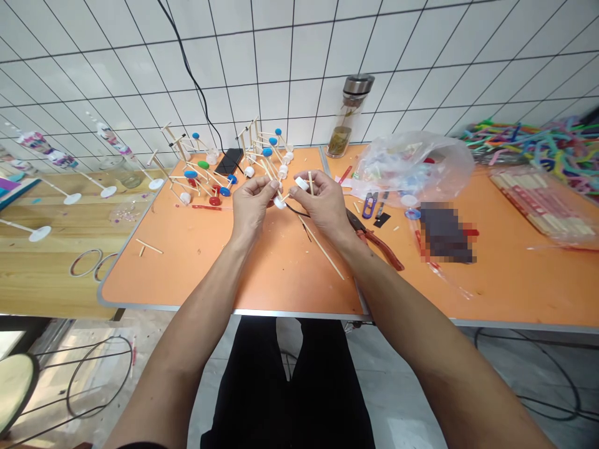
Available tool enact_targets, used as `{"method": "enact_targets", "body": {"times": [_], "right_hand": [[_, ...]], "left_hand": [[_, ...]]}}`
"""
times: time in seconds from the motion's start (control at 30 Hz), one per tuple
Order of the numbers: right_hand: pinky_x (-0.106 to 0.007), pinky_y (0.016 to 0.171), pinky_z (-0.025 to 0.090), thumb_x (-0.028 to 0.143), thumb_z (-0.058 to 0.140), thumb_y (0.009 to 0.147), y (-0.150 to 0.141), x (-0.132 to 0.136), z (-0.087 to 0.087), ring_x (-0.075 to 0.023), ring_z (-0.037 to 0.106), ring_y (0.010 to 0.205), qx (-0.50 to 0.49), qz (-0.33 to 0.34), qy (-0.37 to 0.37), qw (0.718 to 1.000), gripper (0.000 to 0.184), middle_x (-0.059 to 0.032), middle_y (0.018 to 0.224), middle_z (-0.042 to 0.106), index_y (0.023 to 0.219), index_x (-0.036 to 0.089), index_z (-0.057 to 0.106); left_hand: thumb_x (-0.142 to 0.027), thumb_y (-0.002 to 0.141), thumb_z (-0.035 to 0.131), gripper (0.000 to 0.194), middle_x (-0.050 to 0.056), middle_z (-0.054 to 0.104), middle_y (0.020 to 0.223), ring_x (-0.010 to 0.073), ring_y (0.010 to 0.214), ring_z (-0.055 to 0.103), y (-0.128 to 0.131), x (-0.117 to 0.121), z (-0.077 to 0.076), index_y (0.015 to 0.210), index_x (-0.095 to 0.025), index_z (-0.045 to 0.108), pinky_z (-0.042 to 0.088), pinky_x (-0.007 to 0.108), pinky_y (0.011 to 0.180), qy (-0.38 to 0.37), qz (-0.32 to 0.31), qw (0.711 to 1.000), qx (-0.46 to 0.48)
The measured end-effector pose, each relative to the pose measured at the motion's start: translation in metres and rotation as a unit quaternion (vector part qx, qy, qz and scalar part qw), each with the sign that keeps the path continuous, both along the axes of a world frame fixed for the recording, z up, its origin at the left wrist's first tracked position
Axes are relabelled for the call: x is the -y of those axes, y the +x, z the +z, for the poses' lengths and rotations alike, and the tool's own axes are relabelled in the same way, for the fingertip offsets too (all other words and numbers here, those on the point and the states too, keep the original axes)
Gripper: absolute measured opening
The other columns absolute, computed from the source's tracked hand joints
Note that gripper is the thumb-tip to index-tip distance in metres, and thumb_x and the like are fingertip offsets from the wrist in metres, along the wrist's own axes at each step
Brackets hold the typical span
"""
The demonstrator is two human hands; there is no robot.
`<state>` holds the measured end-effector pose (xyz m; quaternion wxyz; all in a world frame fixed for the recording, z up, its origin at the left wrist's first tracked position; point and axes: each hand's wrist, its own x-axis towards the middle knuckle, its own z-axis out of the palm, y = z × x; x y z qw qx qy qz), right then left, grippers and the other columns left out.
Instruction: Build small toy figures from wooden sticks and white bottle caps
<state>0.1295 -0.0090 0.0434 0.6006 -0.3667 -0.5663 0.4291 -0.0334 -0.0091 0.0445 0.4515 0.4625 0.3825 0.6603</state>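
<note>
Over the middle of the orange table, my left hand (250, 209) pinches thin wooden sticks (270, 171) joined into a small frame, with a white bottle cap (279, 202) at its lower end. Close beside it, my right hand (322, 206) is closed on another white bottle cap (302, 183); a short wooden stick (311, 183) stands up between its fingers. Whether that stick passes through the cap is hard to see. Below my right hand a long thin stick (327, 257) lies on the table. Red-handled pliers (381, 246) rest just right of that hand.
Stick-and-cap models (199, 178) with blue, red and white caps stand at the back left, near a black phone (229, 162). Behind are a glass tea bottle (343, 121) and a plastic bag (416, 165). Purple snips (369, 204) and packed sticks (543, 202) lie rightward.
</note>
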Motion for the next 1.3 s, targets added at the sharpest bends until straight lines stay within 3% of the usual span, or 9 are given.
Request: {"method": "enact_targets", "body": {"times": [0.5,0.87,1.1,1.2,1.3], "right_hand": [[-0.030,0.067,0.050,0.045,0.090,0.078,0.000,0.001,0.000,-0.0133,0.053,0.069,-0.006,-0.005,-0.002,1.000,0.037,0.0052,0.076,0.060,0.099,0.024,0.068],[-0.032,0.073,0.055,0.053,0.089,0.079,0.000,0.000,-0.002,-0.0172,0.062,0.079,0.017,-0.009,-0.002,1.000,0.042,0.0028,0.082,0.065,0.103,0.026,0.067],[-0.031,0.066,0.049,0.049,0.091,0.079,0.000,0.002,0.000,-0.0160,0.057,0.072,0.022,-0.021,-0.009,0.999,0.038,0.0030,0.079,0.065,0.100,0.026,0.070],[-0.030,0.063,0.046,0.050,0.092,0.078,0.001,0.001,0.001,-0.0150,0.054,0.070,0.027,-0.020,-0.015,0.999,0.040,0.0031,0.078,0.065,0.101,0.026,0.070],[-0.030,0.064,0.045,0.053,0.093,0.077,0.002,0.001,0.001,-0.0150,0.053,0.070,0.028,-0.017,-0.017,0.999,0.044,0.0026,0.080,0.066,0.103,0.026,0.069]], "left_hand": [[-0.048,0.074,0.103,0.039,-0.001,0.073,0.073,0.0118,0.066,0.067,0.001,-0.002,-0.002,0.078,-0.020,0.076,0.058,0.023,0.063,0.004,0.009,1.000,-0.003],[-0.051,0.070,0.105,0.043,-0.002,0.070,0.071,0.0112,0.064,0.065,0.001,0.000,-0.001,0.080,-0.019,0.078,0.058,0.024,0.063,0.017,-0.010,1.000,0.013],[-0.045,0.081,0.099,0.034,0.000,0.075,0.079,0.0109,0.068,0.067,-0.002,-0.001,0.001,0.080,-0.020,0.075,0.057,0.024,0.069,0.002,0.030,1.000,-0.003],[-0.042,0.082,0.098,0.031,0.000,0.077,0.081,0.0111,0.069,0.067,-0.008,-0.002,0.006,0.091,-0.023,0.076,0.056,0.025,0.071,0.008,0.058,0.998,0.006],[-0.042,0.079,0.102,0.047,-0.002,0.077,0.081,0.0144,0.076,0.071,-0.013,-0.004,0.010,0.116,-0.029,0.076,0.056,0.027,0.074,0.017,0.092,0.995,0.018]]}}
